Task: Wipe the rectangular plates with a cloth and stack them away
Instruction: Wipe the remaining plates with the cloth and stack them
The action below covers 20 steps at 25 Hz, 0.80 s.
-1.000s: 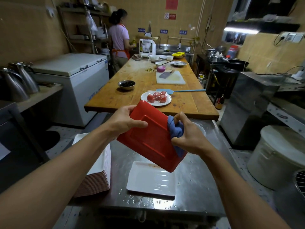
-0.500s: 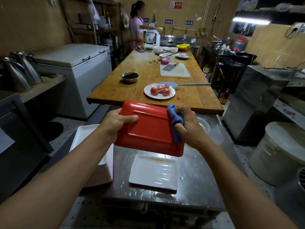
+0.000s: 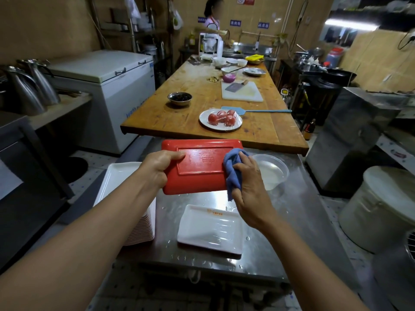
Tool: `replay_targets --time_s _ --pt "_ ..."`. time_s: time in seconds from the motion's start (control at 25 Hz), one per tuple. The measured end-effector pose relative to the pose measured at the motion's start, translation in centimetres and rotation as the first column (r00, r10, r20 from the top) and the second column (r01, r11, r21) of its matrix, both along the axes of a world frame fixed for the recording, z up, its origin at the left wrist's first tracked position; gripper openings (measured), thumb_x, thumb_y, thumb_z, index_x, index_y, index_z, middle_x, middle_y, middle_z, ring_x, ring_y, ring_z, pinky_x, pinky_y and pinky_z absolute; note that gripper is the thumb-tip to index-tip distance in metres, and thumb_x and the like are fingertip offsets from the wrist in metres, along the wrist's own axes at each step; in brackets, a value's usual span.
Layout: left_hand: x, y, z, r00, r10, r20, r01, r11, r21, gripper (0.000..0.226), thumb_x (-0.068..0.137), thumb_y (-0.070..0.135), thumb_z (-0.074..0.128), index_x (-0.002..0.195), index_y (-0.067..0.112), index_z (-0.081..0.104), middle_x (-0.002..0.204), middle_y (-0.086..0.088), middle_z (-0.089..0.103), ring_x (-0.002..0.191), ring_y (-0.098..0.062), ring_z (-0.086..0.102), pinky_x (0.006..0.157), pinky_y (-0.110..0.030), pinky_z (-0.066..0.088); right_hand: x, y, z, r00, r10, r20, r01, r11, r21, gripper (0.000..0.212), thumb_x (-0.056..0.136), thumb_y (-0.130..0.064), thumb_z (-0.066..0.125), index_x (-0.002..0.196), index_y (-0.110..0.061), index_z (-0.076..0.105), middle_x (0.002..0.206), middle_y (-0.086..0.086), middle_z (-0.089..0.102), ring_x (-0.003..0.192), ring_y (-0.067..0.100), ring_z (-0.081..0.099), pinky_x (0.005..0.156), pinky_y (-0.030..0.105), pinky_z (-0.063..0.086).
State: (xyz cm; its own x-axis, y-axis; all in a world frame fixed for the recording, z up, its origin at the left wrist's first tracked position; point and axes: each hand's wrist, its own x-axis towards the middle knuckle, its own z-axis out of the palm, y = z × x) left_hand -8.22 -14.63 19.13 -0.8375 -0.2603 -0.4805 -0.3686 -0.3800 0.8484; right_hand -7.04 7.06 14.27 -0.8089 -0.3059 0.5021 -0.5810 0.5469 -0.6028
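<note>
The person held a red rectangular plate (image 3: 202,167) up in front of them, underside facing them, above the wet steel desk (image 3: 292,221). The left hand (image 3: 157,169) gripped the plate's left edge, thumb lying across the red underside and the fingers hidden behind it. The right hand (image 3: 249,182) had a blue cloth (image 3: 232,171) bunched in its grip and pressed it against the plate's right edge, the cloth wrapping over that end and a corner of it hanging below the plate.

Directly beneath the raised plate, a white rectangular plate (image 3: 211,232) lay flat on the desk, face up, with water drops scattered around it. To its left, at the desk's edge, stood a tall stack of plates (image 3: 121,180), white on top with reddish rims showing down its side; the left forearm crossed in front of part of it. Just right of the red plate sat a clear plastic bowl (image 3: 272,171) holding some liquid.

Beyond the steel desk ran a long wooden desk (image 3: 179,113) carrying a round dish of tomatoes (image 3: 221,118) under film, a blue spatula (image 3: 253,111), a small metal bowl (image 3: 179,98) and a white cutting board (image 3: 242,92) with a cleaver on it. At the far end another person (image 3: 212,16) stood near the sink. A white chest freezer (image 3: 105,75) stood along the left wall.
</note>
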Motion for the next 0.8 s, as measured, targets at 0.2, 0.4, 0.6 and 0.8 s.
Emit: replay_targets --time_s 0.2,0.4,0.6,0.8 --pt "0.7 0.7 -0.6 0.998 0.057 0.007 -0.057 0.997 0.048 0.025 0.084 0.015 0.068 0.107 0.007 0.062 0.103 -0.016 0.066 0.086 -0.030 0.063 0.087 -0.052 0.048 2.2 -4.3 -0.8 0.992 -0.010 -0.128 0.036 0.980 0.196 0.054 0.080 -0.029 0.041 0.126 -0.004 0.051 0.141 0.014 0.043 0.138 0.035 0.027 0.116 0.051 0.014" --pt "2.1 -0.5 -1.7 0.976 0.210 -0.052 -0.210 0.978 0.009 0.033 0.081 0.022 0.071 0.108 0.006 0.061 0.102 -0.019 0.066 0.077 -0.029 0.064 0.075 -0.043 0.052 2.8 -8.9 -0.5 0.998 0.046 -0.042 -0.030 0.947 0.320 0.058 0.084 -0.042 0.027 0.136 -0.022 0.040 0.153 0.000 0.025 0.144 0.022 0.010 0.118 0.040 -0.005" --pt "4.2 -2.8 -2.4 0.963 0.253 -0.093 -0.255 0.967 -0.010 0.024 0.082 0.017 0.070 0.102 0.007 0.063 0.097 -0.018 0.067 0.081 -0.031 0.063 0.077 -0.044 0.054 0.7 -11.5 0.0 0.993 0.074 0.087 -0.096 0.953 0.289 0.046 0.089 -0.039 0.034 0.134 -0.031 0.039 0.155 -0.008 0.017 0.145 0.016 0.002 0.114 0.050 -0.006" --pt "6.2 -6.6 -2.4 0.957 0.277 -0.085 -0.275 0.961 0.031 0.012 0.083 0.013 0.068 0.091 0.013 0.060 0.080 -0.010 0.068 0.069 -0.025 0.065 0.062 -0.040 0.054 -1.3 -10.9 -0.6 0.995 -0.009 0.100 -0.007 0.988 0.153 0.033 0.094 -0.027 0.047 0.126 -0.020 0.047 0.142 0.005 0.035 0.129 0.024 0.031 0.106 0.036 0.026"
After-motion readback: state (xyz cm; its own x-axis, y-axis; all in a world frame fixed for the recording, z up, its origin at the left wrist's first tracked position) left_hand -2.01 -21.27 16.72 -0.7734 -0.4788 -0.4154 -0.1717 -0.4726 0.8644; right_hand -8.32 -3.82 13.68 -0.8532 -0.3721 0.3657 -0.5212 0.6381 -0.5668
